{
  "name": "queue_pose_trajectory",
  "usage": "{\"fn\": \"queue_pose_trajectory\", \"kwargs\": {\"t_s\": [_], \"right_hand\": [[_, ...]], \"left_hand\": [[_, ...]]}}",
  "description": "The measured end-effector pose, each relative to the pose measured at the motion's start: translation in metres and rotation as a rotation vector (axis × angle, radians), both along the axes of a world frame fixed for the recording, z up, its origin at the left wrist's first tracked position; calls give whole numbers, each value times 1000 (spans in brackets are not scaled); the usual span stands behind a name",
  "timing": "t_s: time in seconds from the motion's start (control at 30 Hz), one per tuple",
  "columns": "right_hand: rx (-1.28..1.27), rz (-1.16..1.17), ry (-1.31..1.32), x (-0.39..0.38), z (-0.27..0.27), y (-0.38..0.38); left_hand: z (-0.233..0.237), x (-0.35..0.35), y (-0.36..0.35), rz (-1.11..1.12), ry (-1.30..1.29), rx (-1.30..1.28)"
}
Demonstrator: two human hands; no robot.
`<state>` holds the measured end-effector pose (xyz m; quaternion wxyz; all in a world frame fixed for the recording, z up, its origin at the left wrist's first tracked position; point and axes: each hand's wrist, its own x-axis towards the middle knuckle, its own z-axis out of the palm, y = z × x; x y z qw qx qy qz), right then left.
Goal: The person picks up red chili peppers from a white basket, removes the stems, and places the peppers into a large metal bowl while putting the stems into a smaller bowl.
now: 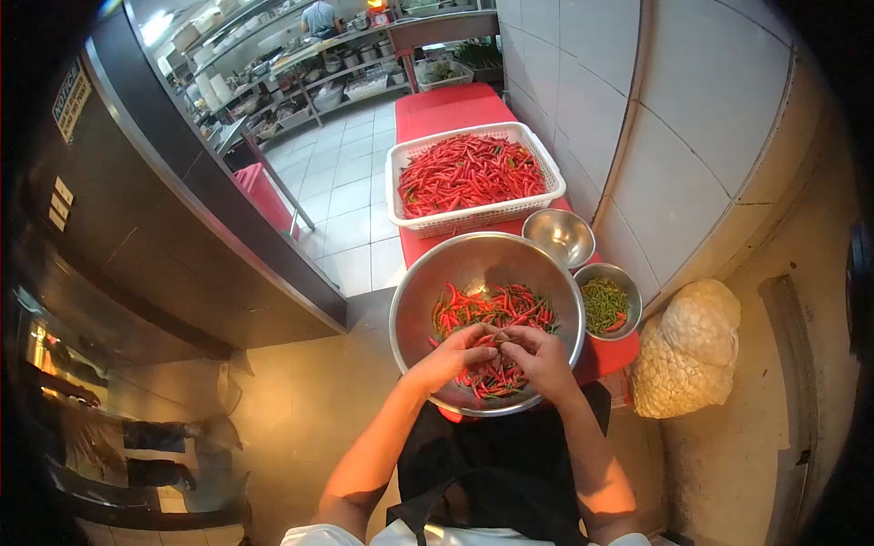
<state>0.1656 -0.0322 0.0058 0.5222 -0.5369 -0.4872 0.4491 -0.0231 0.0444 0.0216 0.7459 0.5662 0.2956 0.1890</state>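
Note:
Over a large steel mixing bowl (401, 328), my left hand (458, 357) and my right hand (541, 360) meet with fingertips pinched together. A red chili pepper (487, 341) appears between them, mostly hidden by the fingers; both hands seem closed on it. Below lies a heap of red chili peppers (510, 305), many with green stems. Right of the bowl, a small steel bowl (635, 320) holds green chili stems (603, 302) and a bit of red. Behind it another small steel bowl (559, 237) touches the white basket's corner area.
A white plastic basket (473, 218) full of red chilies stands farther back on the red bench (437, 105). A tiled wall (583, 100) borders the right side, with a filled plastic bag (689, 350) beside the bench. A person (320, 18) stands among kitchen shelves in the distance.

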Motion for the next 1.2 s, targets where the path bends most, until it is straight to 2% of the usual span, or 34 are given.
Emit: {"fn": "queue_pose_trajectory", "kwargs": {"t_s": [0.13,0.23,0.43,0.53,0.63,0.73,0.83,0.93,1.13,1.2], "right_hand": [[-27,-52,2,0,5,-2],[-57,-101,3,-2,12,-5],[47,-124,42,-7,9,-6],[77,-106,0,-8,5,-4],[158,-62,-216,-6,16,-5],[164,-86,-280,-9,19,-5],[225,-120,-351,-13,20,-5],[309,-135,-458,-16,24,-5],[320,-75,-435,-18,24,-3],[256,-85,-393,-18,24,-4]], "left_hand": [[-4,1,-5,59,-7,-69],[6,3,-10,84,8,-26],[-9,1,-3,188,-7,-83],[-11,0,-3,156,-50,-146],[-7,5,-10,194,-61,-122],[-17,7,-11,240,-89,-79],[3,1,-12,165,-8,-27],[-10,1,-8,165,-59,-99],[-20,2,-5,171,-97,-49],[-12,7,-11,286,-86,-56]]}}
